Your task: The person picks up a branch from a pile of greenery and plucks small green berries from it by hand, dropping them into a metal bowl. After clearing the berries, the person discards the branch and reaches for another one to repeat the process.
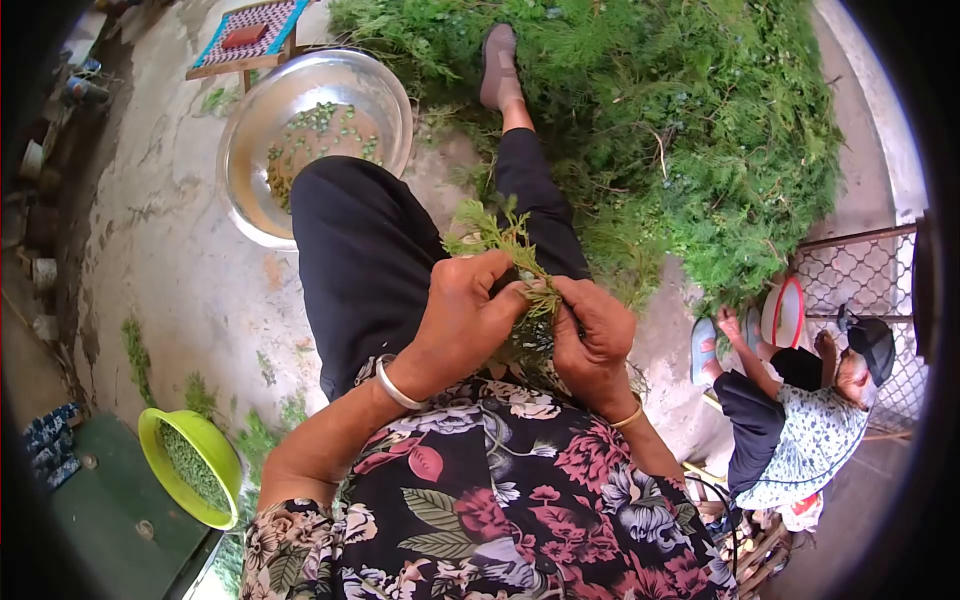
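A small green conifer sprig (497,236) with flat, feathery leaves is held up in front of my body, above my lap. My left hand (462,318), with a silver bangle at the wrist, is closed on it in a pinch between thumb and fingers. My right hand (596,338), with a gold-coloured bangle, pinches the same sprig close beside the left. The fingertips hide part of the stem. Beyond my bent left knee stands a wide metal basin (385,105) with small green berries (318,120) scattered over its bottom.
A large heap of cut conifer branches (690,150) covers the ground ahead and right. At the left, a yellow-green bowl (152,440) holds many small green berries. A woven-top stool (250,38) stands behind the basin. Another person (800,420) sits at the right near a red-rimmed bucket (783,312).
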### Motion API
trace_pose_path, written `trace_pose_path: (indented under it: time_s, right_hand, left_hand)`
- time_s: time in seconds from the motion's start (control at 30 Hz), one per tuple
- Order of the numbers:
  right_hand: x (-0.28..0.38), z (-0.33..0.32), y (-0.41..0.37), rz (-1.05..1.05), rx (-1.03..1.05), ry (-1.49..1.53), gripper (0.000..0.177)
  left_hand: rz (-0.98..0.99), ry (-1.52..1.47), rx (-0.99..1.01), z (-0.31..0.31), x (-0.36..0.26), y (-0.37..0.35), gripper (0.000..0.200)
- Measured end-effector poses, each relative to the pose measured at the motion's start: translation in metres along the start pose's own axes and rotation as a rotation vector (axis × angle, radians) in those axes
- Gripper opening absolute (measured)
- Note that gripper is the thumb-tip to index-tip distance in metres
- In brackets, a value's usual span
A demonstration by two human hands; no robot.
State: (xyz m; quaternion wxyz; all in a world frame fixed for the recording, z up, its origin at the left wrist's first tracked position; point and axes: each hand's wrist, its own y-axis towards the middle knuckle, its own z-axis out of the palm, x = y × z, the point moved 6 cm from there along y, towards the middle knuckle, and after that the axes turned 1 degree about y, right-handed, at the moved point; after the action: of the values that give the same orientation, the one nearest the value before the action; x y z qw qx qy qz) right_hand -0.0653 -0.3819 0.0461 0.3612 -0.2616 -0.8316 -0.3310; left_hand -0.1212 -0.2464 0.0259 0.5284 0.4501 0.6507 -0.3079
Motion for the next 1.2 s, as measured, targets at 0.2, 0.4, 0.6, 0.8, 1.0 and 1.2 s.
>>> trace_pose_path:
  time_s: [0.2,0.4,0.6,0.8,1.0,1.2]
  right_hand:
    - [0.006,0.001,0.0,-0.057,0.021,-0.025,0.019]
    - [-0.033,-0.04,-0.004,0.332,-0.188,0.219,0.01]
    - [-0.068,-0.109,0.013,0.45,-0.508,0.631,0.015]
    - [-0.068,-0.152,0.05,0.169,-0.557,0.984,0.017]
    - [-0.033,-0.165,0.112,0.039,-0.269,1.327,0.024]
    - [-0.047,-0.142,0.143,-0.013,-0.162,1.804,0.026]
  left_hand:
    - [-0.093,-0.262,-0.037,0.0,0.009,-0.009,0.016]
    - [-0.244,-0.489,-0.483,-0.102,0.027,0.015,0.013]
    - [0.146,0.484,-0.682,-0.23,0.044,0.055,0.04]
    - [-0.003,0.461,-0.555,-0.167,0.036,0.042,0.048]
    - [-0.032,0.142,0.05,-0.016,0.029,0.011,0.034]
    - [0.101,0.04,0.097,0.021,0.025,0.006,0.025]
